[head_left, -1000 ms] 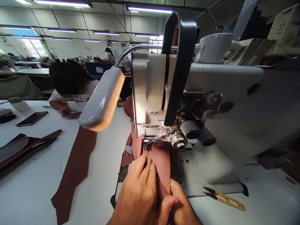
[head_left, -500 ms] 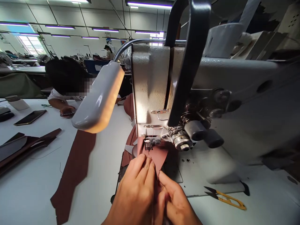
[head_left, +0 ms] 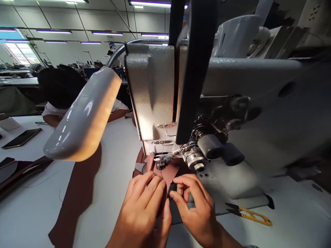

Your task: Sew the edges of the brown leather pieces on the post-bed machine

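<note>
Your brown piece lies at the front of the sewing machine, its far part under the machine's presser foot and its near part between your 2 hands. Your left hand is in front of the machine, its fingers bent over the piece and its thumb on the other side, so the material is clamped between them. Your right hand is also in front of the machine, thumb and forefinger at the edge of the piece with a small gap between their tips; you can't tell from here whether they pinch it.

A lit lamp hangs at the machine's left on a bendy metal neck. Also left of the machine, a dark brown strip lies flat on the white table, and farther out on that side are more cut pieces and 1 phone. Beyond the machine, to its left, another person leans over the table, partly hidden by your lamp. Your yellow-handled snips lie at the machine's near right, blades pointing left.
</note>
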Motion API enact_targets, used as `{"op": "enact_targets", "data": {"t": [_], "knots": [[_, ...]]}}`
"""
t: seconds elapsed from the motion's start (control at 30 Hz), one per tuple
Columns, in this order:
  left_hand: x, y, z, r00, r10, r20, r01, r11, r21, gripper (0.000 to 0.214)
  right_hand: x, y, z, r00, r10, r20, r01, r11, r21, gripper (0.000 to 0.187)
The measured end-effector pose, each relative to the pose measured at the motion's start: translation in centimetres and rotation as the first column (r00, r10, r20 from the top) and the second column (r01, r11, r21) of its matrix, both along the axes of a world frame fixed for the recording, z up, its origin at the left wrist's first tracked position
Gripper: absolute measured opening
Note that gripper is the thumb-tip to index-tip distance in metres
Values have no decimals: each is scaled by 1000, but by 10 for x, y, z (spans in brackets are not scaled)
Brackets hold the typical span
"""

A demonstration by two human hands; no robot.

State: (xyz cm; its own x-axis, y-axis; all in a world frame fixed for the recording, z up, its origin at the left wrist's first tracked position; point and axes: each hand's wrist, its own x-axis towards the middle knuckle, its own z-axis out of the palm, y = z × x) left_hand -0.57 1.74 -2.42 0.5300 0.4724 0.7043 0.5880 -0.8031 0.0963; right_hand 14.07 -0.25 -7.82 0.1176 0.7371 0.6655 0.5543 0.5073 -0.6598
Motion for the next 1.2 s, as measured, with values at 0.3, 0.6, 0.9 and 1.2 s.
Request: {"op": "enact_targets", "data": {"t": [0.3,0.6,0.9,1.2], "knots": [[-7,10,4,998,-56,2,56,998,4,26,1,22,5,971,-53,232,-6,969,248,22],[-12,21,6,994,-110,20,110,994,-14,26,0,31,10,965,-97,245,37,971,238,20],[-15,31,0,980,-160,117,164,986,-28,24,-3,34,9,934,-197,299,165,978,129,22],[-17,45,1,976,-162,144,169,985,-36,17,5,38,13,924,-161,346,179,984,-20,34]]}}
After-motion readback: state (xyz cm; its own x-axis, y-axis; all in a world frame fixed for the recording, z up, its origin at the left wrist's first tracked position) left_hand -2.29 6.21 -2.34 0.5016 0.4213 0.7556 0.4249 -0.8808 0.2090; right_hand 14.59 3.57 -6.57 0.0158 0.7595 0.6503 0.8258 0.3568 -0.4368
